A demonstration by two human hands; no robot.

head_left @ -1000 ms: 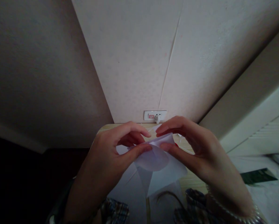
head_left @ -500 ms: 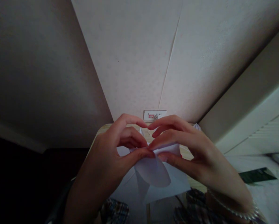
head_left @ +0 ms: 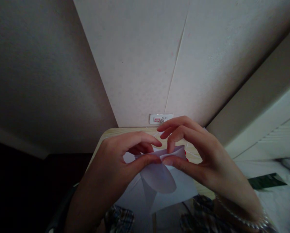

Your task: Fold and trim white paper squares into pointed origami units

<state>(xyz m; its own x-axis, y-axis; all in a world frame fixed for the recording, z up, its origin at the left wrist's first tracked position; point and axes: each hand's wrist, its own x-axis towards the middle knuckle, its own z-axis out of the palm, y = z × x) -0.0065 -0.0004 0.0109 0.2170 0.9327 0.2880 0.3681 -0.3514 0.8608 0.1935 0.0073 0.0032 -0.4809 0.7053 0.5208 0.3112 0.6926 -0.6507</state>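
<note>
Both hands hold a piece of white folded paper (head_left: 159,176) above a small wooden table (head_left: 111,134). My left hand (head_left: 120,161) pinches the paper's upper left edge between thumb and fingers. My right hand (head_left: 195,155) pinches the upper right edge, its index finger bent down onto the fold and its other fingers raised. A rounded flap of the paper hangs below the thumbs. More white paper (head_left: 181,187) lies underneath, on the table.
A white wall socket (head_left: 161,118) with a plug sits just behind the table. A pale wall rises behind. At the right lie a white surface and a dark green flat object (head_left: 266,181). Plaid cloth (head_left: 120,220) shows at the bottom edge. A bracelet circles my right wrist (head_left: 247,220).
The fingers of both hands shifted along the top fold: the left index finger lowered, and the right index finger now presses down onto the paper. The hanging flap stayed put.
</note>
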